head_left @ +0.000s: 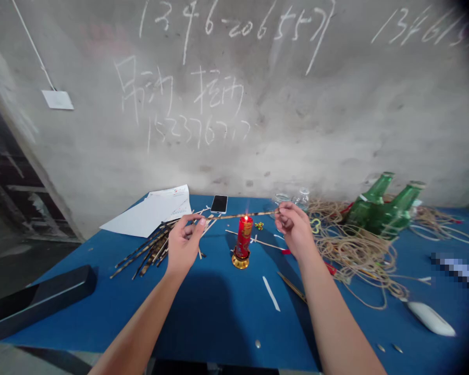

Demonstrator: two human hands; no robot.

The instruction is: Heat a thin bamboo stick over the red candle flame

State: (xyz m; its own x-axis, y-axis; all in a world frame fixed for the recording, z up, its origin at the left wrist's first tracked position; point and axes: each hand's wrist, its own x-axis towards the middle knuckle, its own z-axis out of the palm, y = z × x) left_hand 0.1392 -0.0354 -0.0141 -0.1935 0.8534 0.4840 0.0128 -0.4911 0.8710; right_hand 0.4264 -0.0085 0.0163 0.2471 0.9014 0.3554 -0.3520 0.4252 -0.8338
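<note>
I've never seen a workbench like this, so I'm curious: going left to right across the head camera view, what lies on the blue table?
Black box → bundle of dark mottled sticks → lit red candle → tangle of twine → white oval object

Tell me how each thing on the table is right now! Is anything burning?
red candle: lit
thin stick: held at the flame by left hand and right hand
phone: lying flat, screen dark
twine: tangled in a loose heap
mottled sticks: piled together
white papers: spread out, lying down
green glass bottles: side by side among the twine
</note>
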